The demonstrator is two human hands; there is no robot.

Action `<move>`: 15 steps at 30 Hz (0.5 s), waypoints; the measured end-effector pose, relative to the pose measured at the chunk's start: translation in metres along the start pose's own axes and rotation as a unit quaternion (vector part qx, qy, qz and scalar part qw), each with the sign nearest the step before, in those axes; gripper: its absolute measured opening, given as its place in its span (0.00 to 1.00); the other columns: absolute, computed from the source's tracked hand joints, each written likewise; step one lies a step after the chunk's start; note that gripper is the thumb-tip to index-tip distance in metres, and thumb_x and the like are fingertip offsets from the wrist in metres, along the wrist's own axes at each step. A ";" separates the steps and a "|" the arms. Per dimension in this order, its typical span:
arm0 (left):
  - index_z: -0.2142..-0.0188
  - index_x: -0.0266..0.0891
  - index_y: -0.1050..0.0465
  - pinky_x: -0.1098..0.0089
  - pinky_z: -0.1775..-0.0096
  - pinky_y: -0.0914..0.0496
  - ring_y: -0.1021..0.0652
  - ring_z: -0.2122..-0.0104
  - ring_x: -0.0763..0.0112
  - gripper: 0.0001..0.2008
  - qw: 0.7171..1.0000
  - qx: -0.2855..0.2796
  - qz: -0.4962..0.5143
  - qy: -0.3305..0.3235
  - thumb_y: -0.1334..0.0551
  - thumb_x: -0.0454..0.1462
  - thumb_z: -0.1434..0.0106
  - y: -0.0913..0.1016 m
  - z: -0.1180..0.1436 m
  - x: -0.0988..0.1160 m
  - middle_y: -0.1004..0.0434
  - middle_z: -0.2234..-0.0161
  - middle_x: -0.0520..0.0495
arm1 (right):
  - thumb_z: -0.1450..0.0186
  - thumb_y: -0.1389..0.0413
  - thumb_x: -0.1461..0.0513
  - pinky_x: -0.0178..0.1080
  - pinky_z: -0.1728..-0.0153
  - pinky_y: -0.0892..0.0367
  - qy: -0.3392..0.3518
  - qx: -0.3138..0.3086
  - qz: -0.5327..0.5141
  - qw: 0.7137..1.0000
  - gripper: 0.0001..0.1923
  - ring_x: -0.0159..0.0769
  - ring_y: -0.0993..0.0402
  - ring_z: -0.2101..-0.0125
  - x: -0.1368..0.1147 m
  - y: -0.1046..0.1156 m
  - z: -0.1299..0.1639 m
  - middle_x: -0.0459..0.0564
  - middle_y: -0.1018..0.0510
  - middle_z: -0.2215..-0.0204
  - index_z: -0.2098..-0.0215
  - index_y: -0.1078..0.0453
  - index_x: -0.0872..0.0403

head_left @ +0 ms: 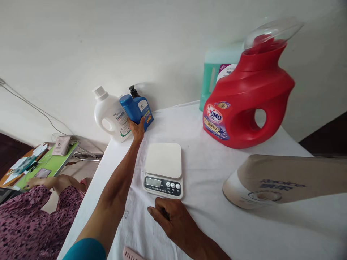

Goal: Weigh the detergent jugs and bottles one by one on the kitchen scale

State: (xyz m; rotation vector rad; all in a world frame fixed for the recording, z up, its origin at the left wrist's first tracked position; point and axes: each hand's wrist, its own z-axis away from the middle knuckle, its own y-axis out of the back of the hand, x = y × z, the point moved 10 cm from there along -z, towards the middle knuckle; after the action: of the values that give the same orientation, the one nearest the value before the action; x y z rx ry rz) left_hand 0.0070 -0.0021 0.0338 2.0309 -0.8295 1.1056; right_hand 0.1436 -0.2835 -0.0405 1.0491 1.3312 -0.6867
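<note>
My left hand [137, 129] reaches to the far left of the table and wraps around the lower part of a blue bottle [132, 108] with a dark blue cap. The bottle leans a little to the left. Beside it stands a white jug [110, 113] with a handle and a white cap. In front of the kitchen scale [163, 159], my right hand [173, 218] rests on the cloth with its fingers curled in and nothing visible in them. The scale has a bare white plate and a grey display.
A large red OMO detergent jug [245, 97] with a clear plastic piece on top stands at the back right. Behind it is a green-tinted container [210, 79]. A beige pouch [287, 182] lies at the right. A person in patterned clothing [27, 224] sits left, by a green table [58, 162].
</note>
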 end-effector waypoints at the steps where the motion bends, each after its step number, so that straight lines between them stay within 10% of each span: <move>1: 0.42 0.35 0.40 0.57 0.39 0.38 0.30 0.41 0.55 0.31 1.000 -0.010 -0.011 0.004 0.29 0.41 0.39 0.000 0.000 0.001 0.30 0.43 0.35 | 0.29 0.49 0.56 0.35 0.74 0.51 0.003 0.002 0.000 1.000 0.22 0.26 0.49 0.79 -0.001 0.000 0.000 0.39 0.45 0.82 0.78 0.51 0.53; 7: 0.46 0.33 0.39 0.51 0.39 0.36 0.32 0.39 0.49 0.30 0.995 -0.067 -0.062 0.042 0.28 0.39 0.42 0.020 0.018 0.015 0.33 0.42 0.31 | 0.30 0.48 0.57 0.36 0.73 0.52 0.020 0.021 0.013 1.000 0.22 0.26 0.49 0.78 -0.002 0.001 0.000 0.39 0.45 0.82 0.78 0.50 0.53; 11: 0.38 0.35 0.43 0.48 0.34 0.42 0.40 0.33 0.47 0.42 0.995 -0.091 -0.041 -0.025 0.27 0.48 0.44 0.036 0.068 0.073 0.43 0.35 0.29 | 0.30 0.49 0.56 0.36 0.73 0.51 0.036 0.018 0.021 0.999 0.21 0.27 0.48 0.78 -0.005 0.002 -0.001 0.39 0.43 0.81 0.77 0.48 0.53; 15: 0.41 0.42 0.34 0.49 0.36 0.36 0.30 0.38 0.51 0.39 0.916 -0.380 0.048 -0.120 0.25 0.51 0.48 -0.007 0.168 0.159 0.31 0.39 0.38 | 0.30 0.49 0.54 0.37 0.73 0.53 0.030 0.018 0.021 0.999 0.22 0.27 0.49 0.78 -0.006 0.002 -0.002 0.40 0.44 0.82 0.78 0.49 0.53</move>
State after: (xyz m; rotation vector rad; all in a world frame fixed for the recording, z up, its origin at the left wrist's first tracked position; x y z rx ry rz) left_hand 0.1573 -0.1642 0.1010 1.4726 -1.2578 0.4519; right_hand 0.1437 -0.2814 -0.0340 1.1320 1.3491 -0.6539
